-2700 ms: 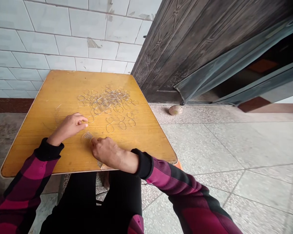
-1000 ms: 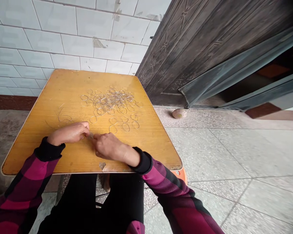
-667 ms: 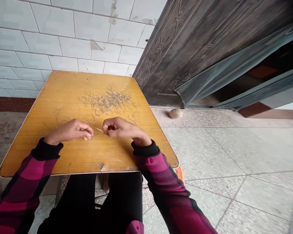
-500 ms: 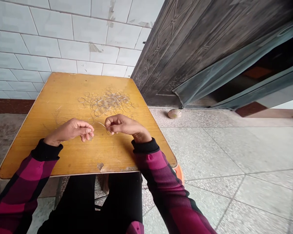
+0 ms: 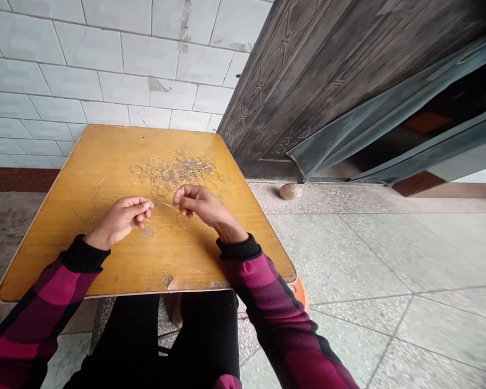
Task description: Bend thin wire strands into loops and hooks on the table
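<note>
Left grip [image 5: 121,213]: thumb and fingertips pressed together on one end of a thin silver wire [image 5: 168,206]. Right grip [image 5: 200,202]: fingers curled inward, tips drawn close; whether they pinch the wire cannot be told from this view. The wire spans the gap between the grips, its long axis running nearly side to side, sloping slightly toward the near edge as it goes right. It ends in a small open loop [image 5: 183,220] just below the right fingertips, so the loop lies nearer the right grip. Both grips sit above the middle of the yellow wood-grain surface [image 5: 194,270], not touching it. A tangled pile of silver wire rings [image 5: 174,172] lies just beyond them, toward the far edge.
</note>
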Demonstrator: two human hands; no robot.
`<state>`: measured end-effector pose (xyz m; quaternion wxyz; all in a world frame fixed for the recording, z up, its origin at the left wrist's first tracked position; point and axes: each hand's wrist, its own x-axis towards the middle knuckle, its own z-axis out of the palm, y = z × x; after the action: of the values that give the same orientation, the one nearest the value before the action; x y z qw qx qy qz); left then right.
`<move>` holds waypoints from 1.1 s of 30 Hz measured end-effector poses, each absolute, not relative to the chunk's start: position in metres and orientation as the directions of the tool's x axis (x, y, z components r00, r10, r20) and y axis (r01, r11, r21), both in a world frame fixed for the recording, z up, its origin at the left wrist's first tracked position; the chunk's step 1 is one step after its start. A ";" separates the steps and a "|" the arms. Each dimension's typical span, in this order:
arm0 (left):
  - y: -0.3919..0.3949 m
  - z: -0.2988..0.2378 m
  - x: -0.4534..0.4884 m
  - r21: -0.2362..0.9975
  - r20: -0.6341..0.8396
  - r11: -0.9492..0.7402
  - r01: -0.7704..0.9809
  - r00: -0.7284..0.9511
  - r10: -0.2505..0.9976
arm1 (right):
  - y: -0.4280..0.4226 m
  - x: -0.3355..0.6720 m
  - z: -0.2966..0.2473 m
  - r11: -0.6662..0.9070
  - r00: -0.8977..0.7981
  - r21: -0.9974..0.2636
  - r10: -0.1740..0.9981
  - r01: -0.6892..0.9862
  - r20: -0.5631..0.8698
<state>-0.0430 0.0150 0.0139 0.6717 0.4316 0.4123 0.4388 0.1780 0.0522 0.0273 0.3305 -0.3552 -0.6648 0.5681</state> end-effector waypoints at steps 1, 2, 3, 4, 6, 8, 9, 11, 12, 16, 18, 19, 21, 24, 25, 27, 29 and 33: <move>0.016 0.013 -0.043 0.934 -0.165 0.235 -0.267 0.261 0.951 | 0.052 0.179 0.029 0.121 -0.494 -0.990 0.867 0.076 0.068; 0.016 0.013 -0.044 0.927 -0.153 0.226 -0.301 0.247 0.957 | 0.051 0.179 0.031 0.137 -0.466 -0.989 0.880 0.061 0.093; 0.016 0.013 -0.045 0.919 -0.140 0.215 -0.331 0.236 0.962 | 0.050 0.180 0.033 0.152 -0.443 -0.987 0.889 0.049 0.115; 0.017 0.014 -0.045 0.912 -0.128 0.204 -0.357 0.226 0.966 | 0.049 0.179 0.035 0.169 -0.424 -0.985 0.895 0.041 0.136; 0.017 0.015 -0.047 0.900 -0.105 0.182 -0.395 0.210 0.972 | 0.046 0.178 0.036 0.221 -0.374 -0.975 0.907 0.032 0.193; 0.016 0.017 -0.047 0.891 -0.095 0.173 -0.420 0.200 0.975 | 0.043 0.175 0.035 0.285 -0.315 -0.958 0.913 0.037 0.259; 0.016 0.017 -0.046 0.886 -0.096 0.172 -0.431 0.193 0.976 | 0.041 0.173 0.034 0.309 -0.286 -0.950 0.915 0.043 0.285; 0.016 0.017 -0.044 0.877 -0.095 0.162 -0.452 0.168 0.981 | 0.036 0.169 0.030 0.335 -0.245 -0.940 0.919 0.071 0.309; 0.016 0.016 -0.043 0.873 -0.089 0.149 -0.464 0.149 0.985 | 0.034 0.167 0.027 0.344 -0.233 -0.934 0.920 0.096 0.315; 0.016 0.011 -0.037 0.857 -0.043 0.075 -0.509 0.074 0.996 | 0.025 0.156 0.012 0.398 -0.199 -0.890 0.912 0.220 0.359; 0.015 0.008 -0.033 0.854 -0.035 0.063 -0.517 0.064 0.997 | 0.023 0.148 0.005 0.375 -0.198 -0.908 0.920 0.189 0.339; 0.015 0.008 -0.031 0.854 -0.035 0.065 -0.516 0.067 0.997 | 0.022 0.144 0.001 0.342 -0.206 -0.930 0.928 0.133 0.311; 0.013 0.007 -0.028 0.858 -0.037 0.069 -0.509 0.073 0.997 | 0.023 0.137 -0.004 0.235 -0.240 -0.971 0.942 -0.031 0.236; 0.011 0.005 -0.026 0.866 -0.040 0.057 -0.497 0.046 0.998 | 0.025 0.130 -0.008 0.022 -0.306 -0.961 0.946 -0.276 0.109; 0.011 0.005 -0.026 0.870 -0.040 0.051 -0.491 0.032 0.999 | 0.025 0.128 -0.008 -0.045 -0.329 -0.942 0.942 -0.332 0.071; 0.011 0.004 -0.025 0.878 -0.039 0.039 -0.476 0.010 0.999 | 0.025 0.128 -0.007 -0.147 -0.368 -0.905 0.930 -0.400 0.011; 0.011 0.003 -0.025 0.887 -0.035 0.030 -0.460 -0.002 0.999 | 0.025 0.128 -0.007 -0.199 -0.394 -0.887 0.919 -0.417 -0.020; 0.011 0.005 -0.025 0.890 -0.038 0.035 -0.455 0.002 0.999 | 0.026 0.129 -0.008 -0.246 -0.412 -0.859 0.910 -0.449 -0.045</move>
<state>-0.0250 0.0113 0.0046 0.6106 0.3576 0.3802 0.5955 0.1294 0.0259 -0.0081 0.4616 -0.2843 -0.4052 0.7362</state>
